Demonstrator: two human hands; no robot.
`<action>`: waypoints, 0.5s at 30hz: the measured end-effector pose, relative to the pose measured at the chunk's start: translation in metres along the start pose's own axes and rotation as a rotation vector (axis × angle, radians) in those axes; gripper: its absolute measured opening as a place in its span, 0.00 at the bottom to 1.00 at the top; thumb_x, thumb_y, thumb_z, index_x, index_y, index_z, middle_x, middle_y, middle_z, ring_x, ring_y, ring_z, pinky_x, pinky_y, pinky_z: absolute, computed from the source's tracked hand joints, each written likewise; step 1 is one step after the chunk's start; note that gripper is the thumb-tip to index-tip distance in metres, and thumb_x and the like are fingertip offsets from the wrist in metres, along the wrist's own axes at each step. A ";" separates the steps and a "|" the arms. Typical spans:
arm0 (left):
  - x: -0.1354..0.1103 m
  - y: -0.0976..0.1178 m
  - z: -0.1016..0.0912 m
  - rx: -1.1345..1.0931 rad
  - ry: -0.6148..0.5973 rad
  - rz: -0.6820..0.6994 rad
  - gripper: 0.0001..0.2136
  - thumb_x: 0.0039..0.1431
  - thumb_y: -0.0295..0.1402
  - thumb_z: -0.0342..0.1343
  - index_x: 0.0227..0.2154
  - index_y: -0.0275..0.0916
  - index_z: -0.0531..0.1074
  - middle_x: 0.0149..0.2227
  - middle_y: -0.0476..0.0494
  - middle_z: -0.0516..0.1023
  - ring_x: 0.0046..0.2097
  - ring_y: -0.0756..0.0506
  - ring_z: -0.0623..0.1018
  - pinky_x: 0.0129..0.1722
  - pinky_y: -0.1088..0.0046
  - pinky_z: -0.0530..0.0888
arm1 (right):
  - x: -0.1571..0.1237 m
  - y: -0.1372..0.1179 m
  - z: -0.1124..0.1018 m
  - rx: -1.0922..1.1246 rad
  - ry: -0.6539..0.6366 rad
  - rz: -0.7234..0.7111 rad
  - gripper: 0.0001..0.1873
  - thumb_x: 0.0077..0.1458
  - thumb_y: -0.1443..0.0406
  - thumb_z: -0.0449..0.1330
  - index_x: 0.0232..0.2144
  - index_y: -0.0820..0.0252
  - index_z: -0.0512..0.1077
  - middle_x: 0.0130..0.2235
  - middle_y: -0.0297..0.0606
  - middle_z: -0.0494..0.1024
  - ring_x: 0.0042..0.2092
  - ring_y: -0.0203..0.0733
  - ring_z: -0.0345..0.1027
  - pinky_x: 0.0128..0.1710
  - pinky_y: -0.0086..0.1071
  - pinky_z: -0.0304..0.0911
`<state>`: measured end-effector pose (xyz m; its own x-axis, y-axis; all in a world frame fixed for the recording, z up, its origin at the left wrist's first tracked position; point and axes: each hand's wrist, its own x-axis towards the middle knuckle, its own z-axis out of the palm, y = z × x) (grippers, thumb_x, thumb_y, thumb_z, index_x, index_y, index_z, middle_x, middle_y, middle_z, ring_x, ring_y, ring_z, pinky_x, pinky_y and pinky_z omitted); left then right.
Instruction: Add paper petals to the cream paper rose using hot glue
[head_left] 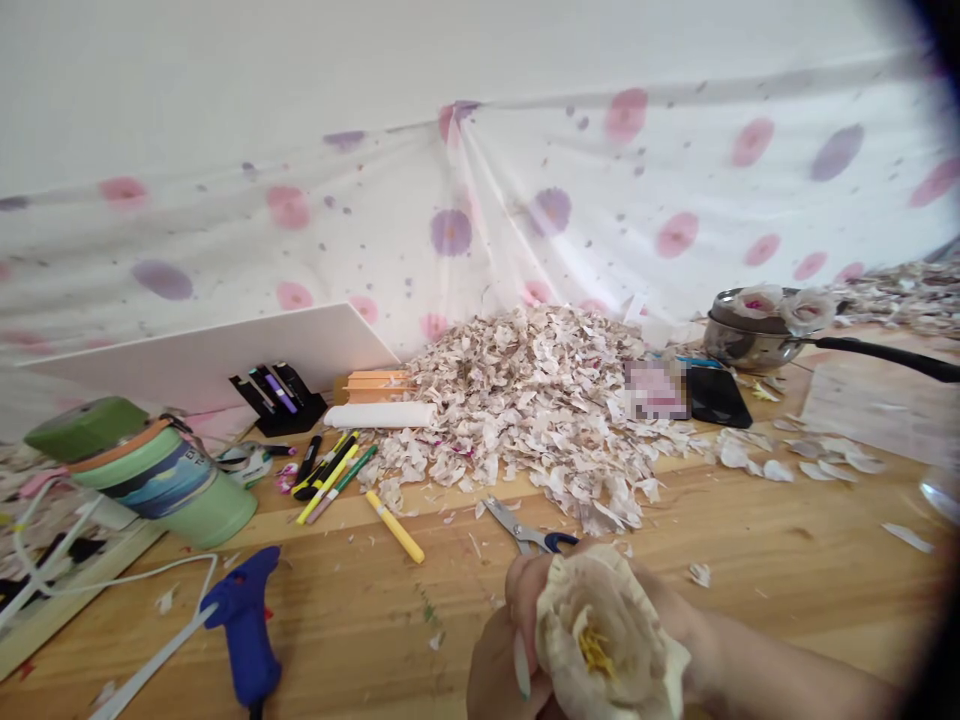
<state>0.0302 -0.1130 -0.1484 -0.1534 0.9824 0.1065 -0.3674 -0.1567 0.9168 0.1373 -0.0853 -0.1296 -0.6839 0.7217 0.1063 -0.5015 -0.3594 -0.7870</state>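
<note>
Both my hands meet at the bottom middle around a cream-coloured handmade flower (pixel 600 640) with a yellow centre. My left hand (pixel 502 650) grips its left side, fingers curled over the petals. My right hand (pixel 675 625) wraps round it from the right and behind, the forearm running off to the lower right. Just beyond the flower lie scissors (pixel 525 530) with dark blue handles on the wooden table (pixel 360 610). A big heap of pale husk-like petal pieces (pixel 532 400) fills the table's middle.
A blue glue gun (pixel 244 625) with a white cable lies at lower left, beside a tipped green tumbler (pixel 161 480). Pens and markers (pixel 334 475), a yellow marker (pixel 395 527), a white board (pixel 210 350), a steel pan (pixel 750 335) holding finished flowers, and a black phone (pixel 716 397) sit around.
</note>
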 end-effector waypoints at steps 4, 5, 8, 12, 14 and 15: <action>-0.002 0.004 0.011 -0.151 -0.033 -0.188 0.27 0.48 0.52 0.60 0.06 0.38 0.63 0.05 0.52 0.58 0.09 0.56 0.56 0.09 0.81 0.51 | 0.006 -0.007 0.003 0.183 0.092 -0.006 0.18 0.40 0.58 0.70 0.31 0.67 0.78 0.26 0.39 0.77 0.28 0.36 0.71 0.31 0.26 0.64; -0.001 0.005 0.014 -0.221 -0.055 -0.257 0.28 0.49 0.52 0.59 0.05 0.37 0.60 0.04 0.53 0.55 0.09 0.58 0.54 0.10 0.81 0.48 | 0.008 -0.008 0.004 0.187 0.132 -0.010 0.18 0.43 0.58 0.69 0.33 0.67 0.78 0.28 0.40 0.78 0.31 0.37 0.72 0.35 0.27 0.65; 0.005 0.007 0.020 -0.393 -0.111 -0.364 0.30 0.50 0.50 0.60 0.05 0.37 0.55 0.05 0.56 0.52 0.09 0.59 0.52 0.11 0.82 0.46 | 0.011 -0.009 0.003 0.167 0.194 -0.020 0.18 0.46 0.58 0.67 0.36 0.67 0.78 0.32 0.42 0.79 0.35 0.39 0.73 0.39 0.29 0.65; 0.008 0.006 0.021 -0.450 -0.100 -0.333 0.28 0.51 0.47 0.60 0.07 0.36 0.56 0.05 0.57 0.53 0.09 0.60 0.51 0.11 0.83 0.48 | 0.012 -0.009 0.005 0.119 0.195 -0.065 0.17 0.49 0.57 0.65 0.36 0.66 0.79 0.32 0.42 0.80 0.34 0.39 0.73 0.41 0.30 0.65; 0.007 0.006 0.020 -0.471 -0.101 -0.333 0.26 0.51 0.46 0.61 0.09 0.36 0.58 0.05 0.57 0.54 0.09 0.60 0.52 0.11 0.83 0.49 | 0.012 -0.009 0.006 0.118 0.195 -0.073 0.16 0.51 0.58 0.63 0.35 0.66 0.79 0.32 0.42 0.79 0.34 0.39 0.73 0.40 0.29 0.64; 0.007 0.006 0.020 -0.479 -0.108 -0.335 0.26 0.51 0.45 0.61 0.09 0.36 0.58 0.05 0.57 0.55 0.09 0.60 0.52 0.11 0.84 0.49 | 0.012 -0.009 0.007 0.124 0.194 -0.073 0.15 0.51 0.58 0.63 0.35 0.66 0.79 0.31 0.41 0.79 0.34 0.38 0.72 0.40 0.29 0.64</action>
<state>0.0450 -0.1054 -0.1348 0.1269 0.9871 -0.0973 -0.7567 0.1598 0.6340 0.1297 -0.0775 -0.1172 -0.5348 0.8444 0.0315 -0.6149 -0.3634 -0.6999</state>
